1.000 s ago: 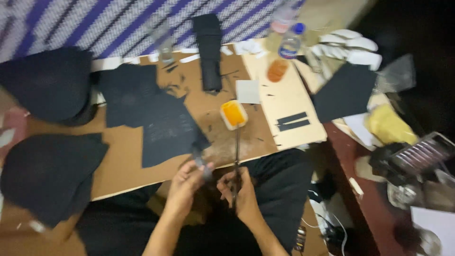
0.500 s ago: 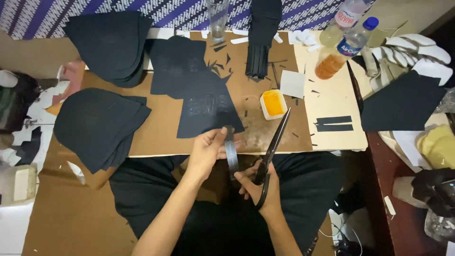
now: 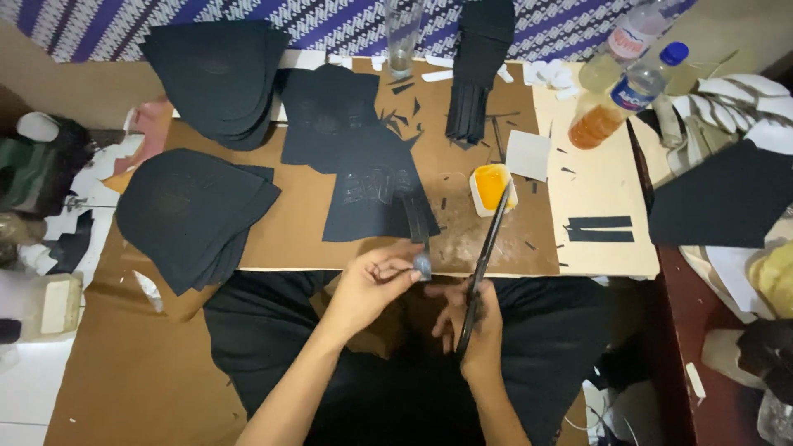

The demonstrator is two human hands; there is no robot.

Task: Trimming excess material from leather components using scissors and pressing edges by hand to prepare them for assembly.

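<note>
My left hand (image 3: 373, 285) pinches the near end of a narrow black strip (image 3: 415, 221) that runs up over the brown board (image 3: 297, 231). My right hand (image 3: 475, 318) grips the handles of long black scissors (image 3: 487, 248), whose closed blades point up toward a small tub of yellow glue (image 3: 491, 188). Both hands hover over my lap at the board's near edge, a few centimetres apart.
Stacks of black cut fabric pieces (image 3: 194, 211) lie left, with more (image 3: 216, 70) at the back. A flat black sheet (image 3: 368, 186) sits mid-board. Bottles (image 3: 628, 87), a glass (image 3: 402, 37), two black strips (image 3: 599, 229) and a black piece (image 3: 727, 198) lie right.
The view shifted so the board sits more to the right and closer. My left hand now holds the strip out over the board; the scissors tilt further toward the glue tub.
</note>
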